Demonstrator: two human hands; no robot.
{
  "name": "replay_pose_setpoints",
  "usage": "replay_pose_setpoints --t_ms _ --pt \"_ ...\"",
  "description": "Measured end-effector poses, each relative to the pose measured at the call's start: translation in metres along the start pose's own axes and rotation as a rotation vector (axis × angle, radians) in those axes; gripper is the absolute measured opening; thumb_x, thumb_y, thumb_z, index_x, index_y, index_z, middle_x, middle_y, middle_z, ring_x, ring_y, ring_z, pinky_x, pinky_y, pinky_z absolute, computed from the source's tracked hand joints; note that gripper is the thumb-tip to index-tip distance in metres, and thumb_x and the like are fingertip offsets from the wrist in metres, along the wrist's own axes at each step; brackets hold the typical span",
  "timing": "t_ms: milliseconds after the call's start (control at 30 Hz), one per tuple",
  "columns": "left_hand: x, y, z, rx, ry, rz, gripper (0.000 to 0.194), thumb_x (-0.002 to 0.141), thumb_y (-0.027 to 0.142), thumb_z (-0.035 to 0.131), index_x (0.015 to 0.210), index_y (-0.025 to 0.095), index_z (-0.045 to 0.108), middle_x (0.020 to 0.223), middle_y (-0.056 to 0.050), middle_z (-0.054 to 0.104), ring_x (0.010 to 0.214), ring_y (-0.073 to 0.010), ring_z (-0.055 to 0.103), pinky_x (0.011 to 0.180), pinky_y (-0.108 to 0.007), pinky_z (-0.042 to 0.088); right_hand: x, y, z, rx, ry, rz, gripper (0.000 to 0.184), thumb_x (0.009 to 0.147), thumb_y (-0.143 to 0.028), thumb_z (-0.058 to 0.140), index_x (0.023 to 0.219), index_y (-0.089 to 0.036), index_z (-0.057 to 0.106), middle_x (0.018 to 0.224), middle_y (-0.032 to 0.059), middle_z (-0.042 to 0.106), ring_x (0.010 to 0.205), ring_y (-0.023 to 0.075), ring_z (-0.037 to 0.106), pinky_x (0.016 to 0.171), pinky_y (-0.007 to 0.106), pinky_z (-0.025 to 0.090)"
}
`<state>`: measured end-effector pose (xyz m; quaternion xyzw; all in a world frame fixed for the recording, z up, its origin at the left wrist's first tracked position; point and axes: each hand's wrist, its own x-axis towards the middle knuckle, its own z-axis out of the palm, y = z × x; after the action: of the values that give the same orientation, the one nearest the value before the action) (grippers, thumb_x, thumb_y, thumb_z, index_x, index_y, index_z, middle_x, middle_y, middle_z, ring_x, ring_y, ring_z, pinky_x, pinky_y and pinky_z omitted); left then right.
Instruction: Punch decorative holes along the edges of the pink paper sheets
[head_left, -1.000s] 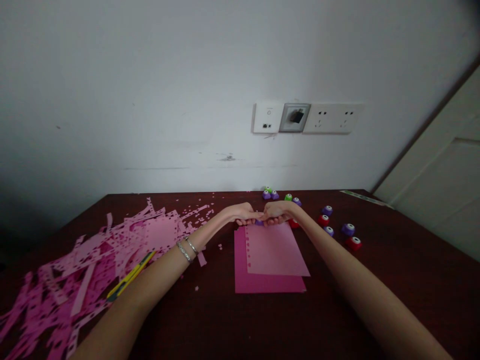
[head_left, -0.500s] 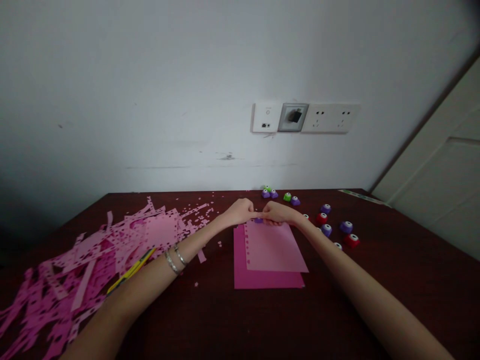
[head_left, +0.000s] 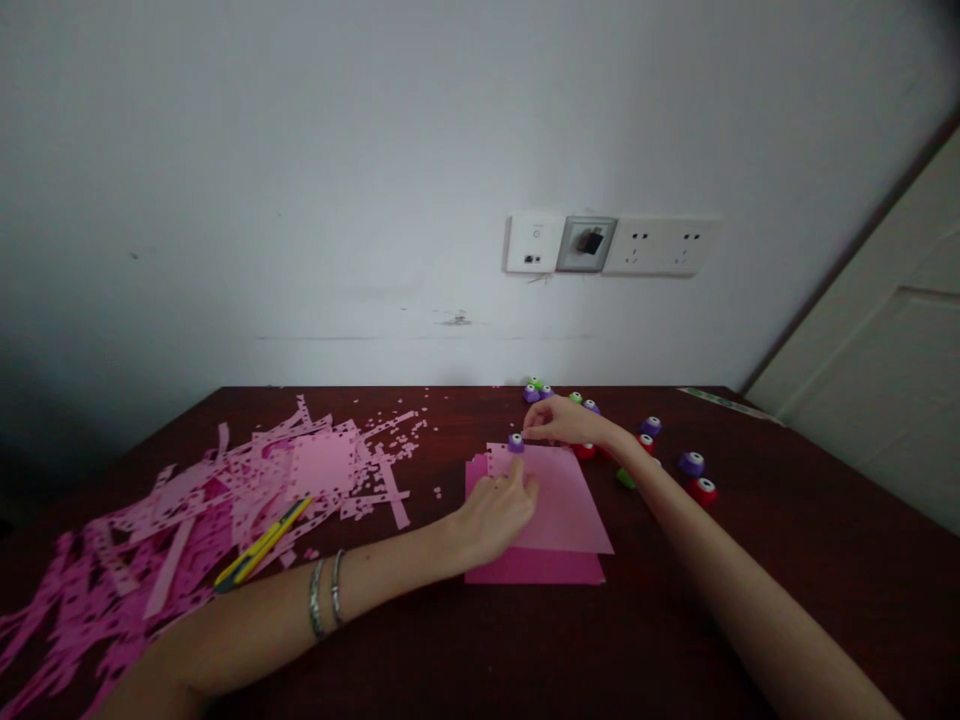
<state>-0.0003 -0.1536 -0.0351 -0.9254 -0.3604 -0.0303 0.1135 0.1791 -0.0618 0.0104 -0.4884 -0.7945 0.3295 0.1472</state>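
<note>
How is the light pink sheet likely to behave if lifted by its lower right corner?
The light pink sheet would probably flop, as it looks like thin paper. It is likely light and apt to slide, since it lies askew over darker pink paper. The small purple punch at its top edge might drag on it.

Two hands over the worktop [head_left: 487,645]: one left hand [head_left: 496,515], one right hand [head_left: 561,421]. Two bracelets [head_left: 313,600]. At least twelve paper punches: six purple punches [head_left: 691,464], three green punches [head_left: 625,479] and three red punches [head_left: 703,491], spread from the middle toward the far and right edges; any others hidden by the right forearm [head_left: 712,545] impossible to count. One pale pink sheet [head_left: 566,510] over at least one darker pink sheet [head_left: 536,568]. Toward the left edge, one yellow knife [head_left: 262,543] among paper scraps [head_left: 322,462] too many to count. One narrow strip [head_left: 731,404] at the far right corner.
</note>
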Motion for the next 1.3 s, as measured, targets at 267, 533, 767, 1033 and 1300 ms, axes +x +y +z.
replay_pose_setpoints --t_ms 267,533,767,1033,1300 --pt "-0.001 -0.001 0.013 -0.022 -0.001 -0.012 0.034 0.083 0.004 0.026 0.112 0.009 0.044 0.106 -0.015 0.052 0.077 -0.0204 0.058 0.058 -0.031 0.046 0.009 0.001 0.016 -0.250 0.067 -0.095 0.046 0.066 -0.022 0.066 0.109 -0.008 0.061 0.093 0.0100 0.066 0.077 0.0167 0.059 0.068 0.026 0.045" --pt "-0.001 0.000 0.014 -0.002 0.020 -0.031 0.032 0.086 0.009 0.028 0.115 0.010 0.042 0.104 -0.014 0.052 0.073 -0.0180 0.059 0.055 -0.028 0.045 0.011 0.008 0.019 -0.269 0.054 -0.155 0.027 0.069 -0.025 0.062 0.092 -0.011 0.068 0.084 0.0071 0.068 0.070 0.0167 0.059 0.063 0.025 0.044" --pt "-0.001 -0.001 0.014 -0.012 0.023 -0.024 0.031 0.086 0.009 0.031 0.114 0.010 0.042 0.101 -0.013 0.052 0.073 -0.0195 0.059 0.051 -0.027 0.041 0.009 0.013 0.010 -0.262 0.089 -0.110 0.022 0.070 -0.024 0.061 0.088 -0.014 0.069 0.085 0.0060 0.068 0.074 0.0173 0.058 0.066 0.026 0.043" --pt "-0.003 0.000 0.015 -0.001 0.037 -0.026 0.032 0.084 0.006 0.031 0.115 0.009 0.041 0.104 -0.015 0.052 0.071 -0.0181 0.058 0.053 -0.028 0.042 -0.008 0.040 -0.035 -0.340 0.228 0.117 0.026 0.071 -0.037 0.060 0.082 -0.014 0.068 0.079 0.0053 0.068 0.072 0.0183 0.059 0.063 0.025 0.041" --pt "-0.002 -0.001 0.007 0.018 -0.005 -0.030 0.032 0.083 0.004 0.032 0.113 0.009 0.043 0.101 -0.014 0.054 0.067 -0.0186 0.059 0.051 -0.029 0.044 -0.032 0.072 -0.066 -0.355 0.164 0.390 0.022 0.067 -0.033 0.063 0.075 -0.014 0.069 0.073 0.0067 0.068 0.069 0.0192 0.061 0.058 0.025 0.042"
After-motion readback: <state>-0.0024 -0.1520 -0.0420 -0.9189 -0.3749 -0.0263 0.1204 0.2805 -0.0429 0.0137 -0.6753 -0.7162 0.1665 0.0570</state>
